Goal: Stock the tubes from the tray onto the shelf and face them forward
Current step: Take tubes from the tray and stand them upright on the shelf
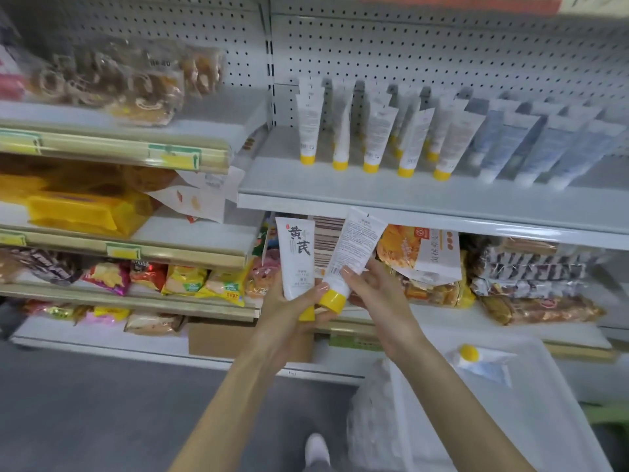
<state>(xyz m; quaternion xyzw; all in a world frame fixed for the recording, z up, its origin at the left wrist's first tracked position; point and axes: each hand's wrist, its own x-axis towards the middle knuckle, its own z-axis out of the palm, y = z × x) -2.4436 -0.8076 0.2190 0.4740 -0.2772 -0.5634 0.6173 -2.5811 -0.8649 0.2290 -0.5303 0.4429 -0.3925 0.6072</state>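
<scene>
My left hand (289,311) grips a white tube with a yellow cap (295,260), held upright with its printed front toward me. My right hand (374,294) holds a second white tube (354,250), tilted right with its back label showing and its yellow cap (332,299) low. Both hands are below the white shelf (340,195). On that shelf stand rows of yellow-capped white tubes (374,137), caps down, with blue tubes (531,148) to their right. One more yellow-capped tube (476,359) lies in the white tray (510,420) at lower right.
Snack bags (183,281) and packaged goods fill the shelves at left and below the tube shelf. A cardboard box (218,338) sits on the bottom shelf. A white plastic bag (371,420) hangs beside the tray. My shoe (316,447) is on the grey floor.
</scene>
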